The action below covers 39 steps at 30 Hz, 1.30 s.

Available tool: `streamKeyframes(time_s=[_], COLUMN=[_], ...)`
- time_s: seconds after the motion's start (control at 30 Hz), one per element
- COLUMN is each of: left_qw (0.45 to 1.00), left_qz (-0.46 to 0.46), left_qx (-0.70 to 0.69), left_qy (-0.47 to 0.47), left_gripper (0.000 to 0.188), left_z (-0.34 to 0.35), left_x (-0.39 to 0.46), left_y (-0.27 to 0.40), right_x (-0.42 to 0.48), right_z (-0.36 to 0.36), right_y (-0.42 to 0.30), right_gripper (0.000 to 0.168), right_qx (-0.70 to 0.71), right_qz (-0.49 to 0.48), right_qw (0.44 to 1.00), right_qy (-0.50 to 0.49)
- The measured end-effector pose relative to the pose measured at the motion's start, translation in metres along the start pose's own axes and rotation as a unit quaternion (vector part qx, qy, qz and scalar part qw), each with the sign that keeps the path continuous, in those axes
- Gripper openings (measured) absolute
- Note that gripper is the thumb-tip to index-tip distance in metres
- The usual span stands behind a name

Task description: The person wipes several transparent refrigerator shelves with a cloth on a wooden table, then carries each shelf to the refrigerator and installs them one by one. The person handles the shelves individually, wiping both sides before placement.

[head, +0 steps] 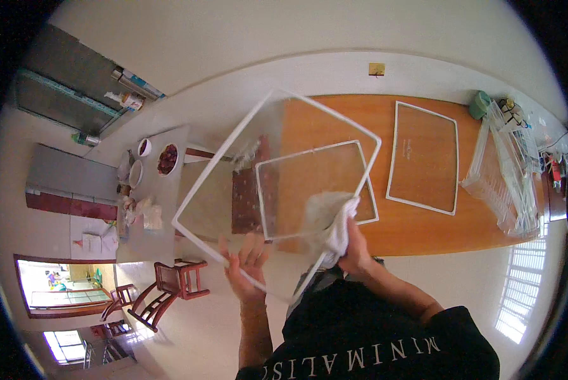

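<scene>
A clear rectangular panel [222, 157] with a white rim, like a refrigerator shelf, is held tilted in front of me above the table edge. My left hand [248, 271] grips its lower left rim, thumb over the rim and fingers showing through the clear sheet. My right hand [356, 248] holds a white cloth [339, 230] bunched around the right-hand rim. Part of the cloth shows blurred through the panel. Beneath it, a second white-rimmed panel [373, 199] lies on the wooden table [421, 232], partly seen through the raised one. A third panel [422, 159] lies flat farther right.
Clear plastic drawers or racks [507, 180] are piled at the table's right end, beside a green container [479, 105]. To the left, a counter [163, 244] carries a bowl of dark red food [168, 159] and other bowls. Reddish wooden chairs [167, 280] stand on the floor at lower left.
</scene>
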<state>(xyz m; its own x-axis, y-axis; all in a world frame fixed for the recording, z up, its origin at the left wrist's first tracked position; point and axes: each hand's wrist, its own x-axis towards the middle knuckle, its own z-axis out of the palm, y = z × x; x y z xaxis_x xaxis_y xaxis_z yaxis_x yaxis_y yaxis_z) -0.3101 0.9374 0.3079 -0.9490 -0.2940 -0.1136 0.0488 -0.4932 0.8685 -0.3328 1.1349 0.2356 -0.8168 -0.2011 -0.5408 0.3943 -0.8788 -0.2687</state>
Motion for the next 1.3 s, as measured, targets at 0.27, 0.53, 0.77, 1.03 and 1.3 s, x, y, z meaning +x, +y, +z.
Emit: streamKeyframes(time_s=[0.27,0.53,0.77,1.03,1.3], left_qw=[0.994,0.944,0.863,0.852,0.906], left_qz=[-0.04,-0.27,-0.459,-0.455,-0.367], left_qx=[-0.081,0.168,0.132,0.191,0.039], left_qy=[-0.054,-0.089,-0.164,-0.177,-0.208], left_gripper=[0.043,0.069,0.106,0.056,0.081], left_z=[0.037,-0.001,0.18,0.177,0.059], left_x=[0.005,0.057,0.147,0.155,0.068], left_y=[-0.019,-0.038,0.039,0.074,0.07], right_x=[-0.01,-0.017,-0.005,-0.008,0.009], right_z=[0.034,0.012,-0.027,-0.028,-0.067], right_y=[-0.05,-0.052,-0.048,-0.062,-0.072], right_gripper=[0.016,0.015,0.013,0.036,0.053], right_qx=[-0.163,-0.362,-0.553,-0.664,-0.785], right_qz=[-0.083,-0.352,-0.445,-0.534,-0.392], right_qw=[0.983,0.862,0.705,0.497,0.437], right_qy=[-0.02,0.041,-0.003,-0.166,-0.2])
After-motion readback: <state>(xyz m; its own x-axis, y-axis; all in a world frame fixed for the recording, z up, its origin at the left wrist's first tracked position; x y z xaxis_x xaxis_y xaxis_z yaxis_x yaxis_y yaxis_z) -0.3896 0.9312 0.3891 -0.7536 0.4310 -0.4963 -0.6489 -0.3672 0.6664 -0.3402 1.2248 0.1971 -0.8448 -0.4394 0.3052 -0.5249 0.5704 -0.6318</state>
